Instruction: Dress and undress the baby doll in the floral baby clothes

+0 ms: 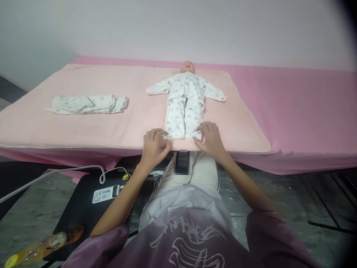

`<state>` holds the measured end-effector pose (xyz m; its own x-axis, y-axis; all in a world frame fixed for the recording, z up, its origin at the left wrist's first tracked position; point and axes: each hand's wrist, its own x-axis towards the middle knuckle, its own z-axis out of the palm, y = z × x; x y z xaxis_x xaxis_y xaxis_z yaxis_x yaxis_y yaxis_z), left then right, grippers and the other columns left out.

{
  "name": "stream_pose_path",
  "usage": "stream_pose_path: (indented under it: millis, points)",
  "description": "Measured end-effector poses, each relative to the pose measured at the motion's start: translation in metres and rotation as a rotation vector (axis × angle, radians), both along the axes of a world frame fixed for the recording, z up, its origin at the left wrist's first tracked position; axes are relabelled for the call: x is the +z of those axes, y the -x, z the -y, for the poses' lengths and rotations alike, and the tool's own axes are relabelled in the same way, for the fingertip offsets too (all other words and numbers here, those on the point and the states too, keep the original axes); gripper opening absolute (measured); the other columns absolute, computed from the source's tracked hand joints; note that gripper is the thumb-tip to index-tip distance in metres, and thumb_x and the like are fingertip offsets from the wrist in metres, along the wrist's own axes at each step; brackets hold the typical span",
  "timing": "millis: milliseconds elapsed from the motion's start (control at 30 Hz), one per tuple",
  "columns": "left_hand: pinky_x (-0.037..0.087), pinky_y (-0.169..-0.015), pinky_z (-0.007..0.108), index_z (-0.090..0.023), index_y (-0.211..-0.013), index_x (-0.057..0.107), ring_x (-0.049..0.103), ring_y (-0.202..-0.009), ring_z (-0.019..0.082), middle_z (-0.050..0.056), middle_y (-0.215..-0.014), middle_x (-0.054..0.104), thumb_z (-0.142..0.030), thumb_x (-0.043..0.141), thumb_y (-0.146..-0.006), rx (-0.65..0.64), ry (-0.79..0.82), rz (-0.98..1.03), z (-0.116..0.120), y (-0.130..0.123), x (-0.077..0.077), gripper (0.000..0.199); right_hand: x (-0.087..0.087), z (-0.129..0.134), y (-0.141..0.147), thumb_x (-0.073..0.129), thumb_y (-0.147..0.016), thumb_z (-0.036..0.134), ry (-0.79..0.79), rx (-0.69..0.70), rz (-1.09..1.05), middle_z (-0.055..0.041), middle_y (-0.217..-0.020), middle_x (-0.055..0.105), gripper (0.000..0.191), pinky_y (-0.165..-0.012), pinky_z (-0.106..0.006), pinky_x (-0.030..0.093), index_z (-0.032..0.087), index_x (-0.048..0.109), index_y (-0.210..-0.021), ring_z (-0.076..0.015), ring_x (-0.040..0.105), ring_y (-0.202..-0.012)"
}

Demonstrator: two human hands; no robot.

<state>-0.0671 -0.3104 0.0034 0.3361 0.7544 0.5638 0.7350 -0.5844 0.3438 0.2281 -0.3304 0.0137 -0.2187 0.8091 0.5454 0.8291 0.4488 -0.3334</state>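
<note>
A baby doll (187, 67) lies on its back in a white printed baby shirt (186, 86), sleeves spread out to both sides. Below the shirt are matching baby trousers (175, 117), legs side by side and hems toward me. My left hand (155, 147) is at the left hem, its thumb and fingers closing on the cloth corner, which looks slightly blurred. At the right hem, my right hand (211, 139) has its fingers curled, with the cuff between thumb and fingers. The doll's feet do not show.
A folded white printed cloth (87, 104) lies at the left on the pale pink mat (134, 126). A darker pink sheet (295, 115) covers the table. Below the table edge, a black stool (80, 201) bears a white device (106, 194) with a cable and a yellow-capped bottle (46, 245).
</note>
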Motion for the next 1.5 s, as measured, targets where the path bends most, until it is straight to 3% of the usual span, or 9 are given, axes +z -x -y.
stream_pose_path:
  millis: [167,333,700,800,900,1000,1100,1367,1500]
  points:
    - [0.044,-0.108,0.05,-0.021,-0.138,0.061,0.059,-0.128,0.035,0.015,-0.139,0.069,-0.045,0.07,-0.105,-0.165,-0.004,-0.133,-0.006,-0.038,0.014,0.041,-0.006,0.009,-0.022,0.073,-0.102,0.038,0.12,0.01,-0.068,-0.0107,-0.115,0.068,0.024,-0.094,-0.046,0.047,0.023,0.059,-0.115,-0.0326,0.063,-0.105]
    - [0.04,-0.105,0.052,-0.019,-0.12,0.067,0.065,-0.112,0.034,0.013,-0.116,0.075,-0.033,0.061,-0.111,-0.207,-0.094,-0.345,-0.029,-0.074,0.017,0.017,-0.002,0.007,-0.029,0.065,-0.111,0.038,0.165,0.089,-0.027,-0.0057,-0.101,0.071,0.014,-0.091,-0.044,0.044,0.025,0.063,-0.107,-0.0284,0.064,-0.098]
    - [0.041,-0.098,0.045,-0.021,-0.105,0.065,0.064,-0.098,0.025,0.007,-0.105,0.076,-0.032,0.052,-0.115,-0.359,-0.137,-0.277,-0.038,-0.053,0.041,0.02,0.018,0.006,-0.07,0.061,-0.113,0.04,0.151,0.183,-0.23,-0.0079,-0.108,0.071,0.018,-0.094,-0.046,0.052,0.027,0.068,-0.103,-0.0289,0.065,-0.106]
    - [0.043,-0.098,0.047,-0.022,-0.111,0.066,0.063,-0.106,0.029,0.01,-0.115,0.075,-0.039,0.053,-0.113,-0.206,-0.021,-0.157,-0.087,-0.034,0.055,0.022,0.025,-0.021,-0.088,0.055,-0.115,0.045,0.154,0.1,-0.266,-0.0075,-0.109,0.073,0.026,-0.094,-0.045,0.054,0.028,0.071,-0.104,-0.0279,0.067,-0.105]
    - [0.043,-0.11,0.053,-0.022,-0.125,0.065,0.058,-0.127,0.036,0.015,-0.135,0.07,-0.04,0.05,-0.111,0.016,0.057,-0.051,-0.17,-0.011,0.062,0.027,0.027,-0.081,-0.112,0.056,-0.112,0.053,0.106,-0.046,-0.25,-0.0103,-0.117,0.074,0.03,-0.095,-0.047,0.057,0.027,0.071,-0.115,-0.0287,0.069,-0.104]
    - [0.039,-0.119,0.061,-0.014,-0.143,0.059,0.048,-0.143,0.043,0.023,-0.154,0.059,-0.038,0.058,-0.102,0.222,0.173,-0.021,-0.252,0.008,0.055,0.047,0.02,-0.158,-0.139,0.06,-0.103,0.054,0.059,-0.19,-0.142,-0.02,-0.137,0.07,0.052,-0.111,-0.058,0.054,0.019,0.065,-0.142,-0.0369,0.066,-0.123]
    - [0.035,-0.125,0.065,-0.01,-0.16,0.051,0.043,-0.151,0.045,0.026,-0.166,0.051,-0.04,0.063,-0.096,0.205,0.314,-0.075,-0.299,0.02,0.036,0.072,0.002,-0.219,-0.162,0.063,-0.097,0.057,0.214,-0.299,-0.034,-0.0255,-0.164,0.056,0.082,-0.126,-0.067,0.042,0.012,0.051,-0.164,-0.0461,0.049,-0.152]
    - [0.033,-0.127,0.067,-0.017,-0.175,0.042,0.046,-0.157,0.043,0.022,-0.161,0.061,-0.024,0.043,-0.104,0.218,0.348,-0.224,-0.311,0.04,0.008,0.071,-0.045,-0.249,-0.191,0.037,-0.11,0.066,0.284,-0.266,0.049,-0.0245,-0.165,0.059,0.087,-0.129,-0.07,0.038,0.012,0.038,-0.177,-0.0466,0.051,-0.154]
    - [0.03,-0.127,0.075,-0.007,-0.165,0.047,0.04,-0.161,0.046,0.027,-0.169,0.051,-0.024,0.045,-0.108,0.299,0.417,-0.33,-0.302,0.037,0.032,0.06,-0.011,-0.242,-0.173,0.029,-0.113,0.07,0.174,-0.348,0.091,-0.0238,-0.172,0.047,0.087,-0.131,-0.082,0.02,0.014,0.032,-0.179,-0.0474,0.037,-0.163]
